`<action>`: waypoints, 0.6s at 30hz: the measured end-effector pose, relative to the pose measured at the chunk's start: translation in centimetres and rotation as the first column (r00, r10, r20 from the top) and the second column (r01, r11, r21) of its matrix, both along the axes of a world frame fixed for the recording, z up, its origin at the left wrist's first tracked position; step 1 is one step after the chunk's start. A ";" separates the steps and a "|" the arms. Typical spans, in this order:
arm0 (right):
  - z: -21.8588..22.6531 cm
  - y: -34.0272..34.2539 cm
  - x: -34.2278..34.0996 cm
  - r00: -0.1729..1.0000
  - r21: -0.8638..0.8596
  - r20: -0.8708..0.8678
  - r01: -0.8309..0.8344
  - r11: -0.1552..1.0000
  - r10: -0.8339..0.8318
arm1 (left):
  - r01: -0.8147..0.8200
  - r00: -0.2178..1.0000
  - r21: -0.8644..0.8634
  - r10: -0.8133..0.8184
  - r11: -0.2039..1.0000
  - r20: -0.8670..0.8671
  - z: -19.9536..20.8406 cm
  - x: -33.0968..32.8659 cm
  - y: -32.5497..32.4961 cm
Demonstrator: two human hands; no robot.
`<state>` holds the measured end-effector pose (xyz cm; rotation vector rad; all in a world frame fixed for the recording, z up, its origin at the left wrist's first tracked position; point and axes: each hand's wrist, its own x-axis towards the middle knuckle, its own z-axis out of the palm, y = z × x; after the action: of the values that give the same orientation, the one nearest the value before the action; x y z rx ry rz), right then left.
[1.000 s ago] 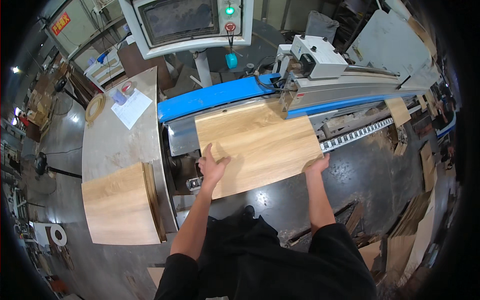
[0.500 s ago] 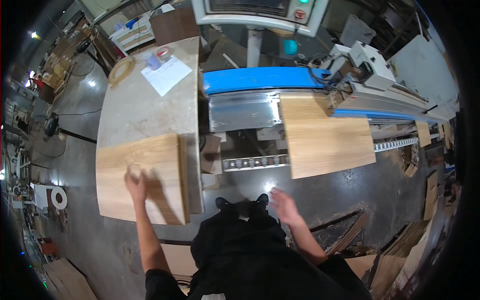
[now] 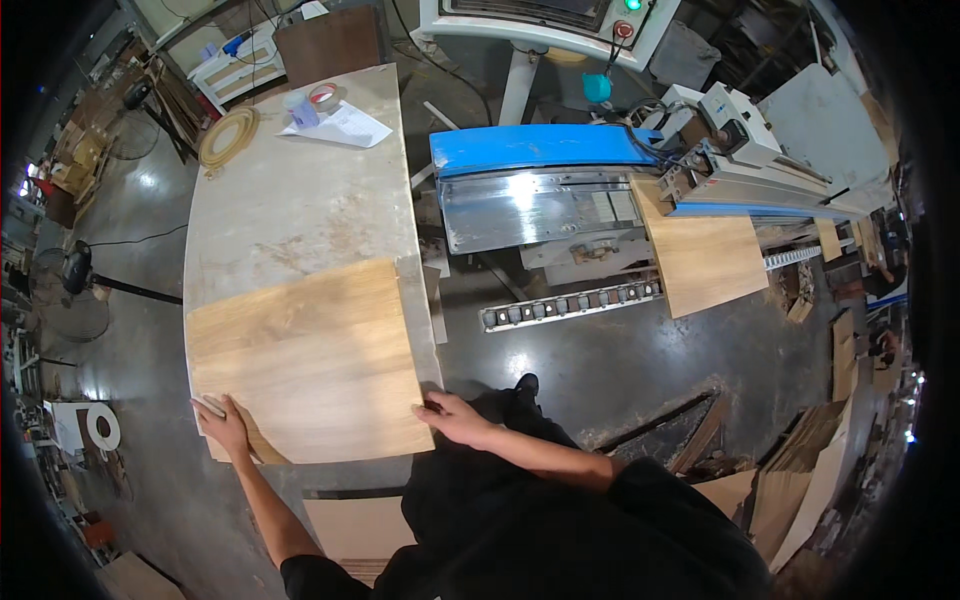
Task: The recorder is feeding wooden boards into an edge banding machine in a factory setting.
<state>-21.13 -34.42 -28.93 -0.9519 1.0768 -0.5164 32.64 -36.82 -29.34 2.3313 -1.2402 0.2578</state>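
Observation:
A wood-grain board lies at the near end of the worktable, on top of at least one other board whose edge peeks out at the lower left. My left hand grips its near left corner, fingers on the top and edge. At the right edge, close to the near corner, my right hand is closed round the board, with the fingertips partly hidden. Another wood-grain board rests on the machine to the right, its far edge under the machine's beam.
The worktable carries a paper sheet, tape roll and coiled band. Beyond stands the machine with a blue cover and roller rail. Fans stand left; boards and cardboard lean at right.
Both hands have moved onto the top board, and it has shifted rightward on the stack. The board on the machine has travelled farther right. My body has turned toward the worktable.

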 end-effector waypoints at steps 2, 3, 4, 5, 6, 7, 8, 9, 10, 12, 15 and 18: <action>0.0 0.5 -1.6 0.977 0.067 0.196 0.070 0.995 -0.082 | 0.009 0.997 0.053 -0.005 0.999 -0.071 0.7 -2.4 -0.6; 0.0 0.4 -2.7 0.975 0.072 0.217 0.028 0.997 -0.043 | 0.013 0.991 0.101 0.000 0.995 -0.132 1.2 -3.4 -0.8; -0.1 0.4 -3.7 0.959 0.129 0.261 0.082 0.988 -0.114 | -0.017 0.998 0.129 0.025 0.991 -0.061 1.1 -5.0 -0.8; -0.2 0.3 -4.8 0.935 0.188 0.301 0.134 0.973 -0.187 | -0.013 0.998 0.127 0.020 0.992 -0.058 1.2 -6.4 -0.8; 0.8 -0.1 -6.3 0.873 0.348 0.379 0.174 0.921 -0.308 | 0.055 0.997 0.102 -0.049 0.993 -0.064 1.1 -8.0 -0.5; -0.2 -0.2 -7.6 0.875 0.311 0.381 0.183 0.933 -0.298 | 0.124 0.990 0.076 -0.119 0.989 -0.069 1.1 -9.4 -0.3; -0.1 -0.1 -8.9 0.858 0.309 0.400 0.205 0.929 -0.323 | 0.187 0.977 0.032 -0.182 0.982 -0.110 1.4 -10.6 -0.4; 0.3 -0.1 -10.3 0.839 0.306 0.418 0.231 0.924 -0.348 | 0.192 0.976 0.027 -0.188 0.981 -0.111 1.8 -12.2 -0.7; -0.3 0.3 -11.8 0.837 0.300 0.420 0.236 0.924 -0.350 | 0.241 0.946 -0.020 -0.239 0.970 -0.218 2.3 -13.8 -1.2; -1.6 1.0 -14.5 0.762 0.322 0.445 0.354 0.878 -0.470 | 0.278 0.894 -0.078 -0.288 0.957 -0.344 2.9 -16.3 -1.7; -0.1 2.0 -19.1 0.569 0.360 0.577 0.467 0.808 -0.586 | 0.332 0.936 0.053 -0.323 0.942 -0.139 3.4 -23.6 -2.4; 0.4 2.7 -23.7 0.473 0.346 0.566 0.607 0.715 -0.676 | 0.297 0.948 0.101 -0.282 0.949 -0.146 3.3 -31.0 -3.8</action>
<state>-44.86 -31.74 -28.55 -0.1536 0.7430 -1.3213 1.63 -40.62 -26.08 2.1854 -1.5470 -0.0703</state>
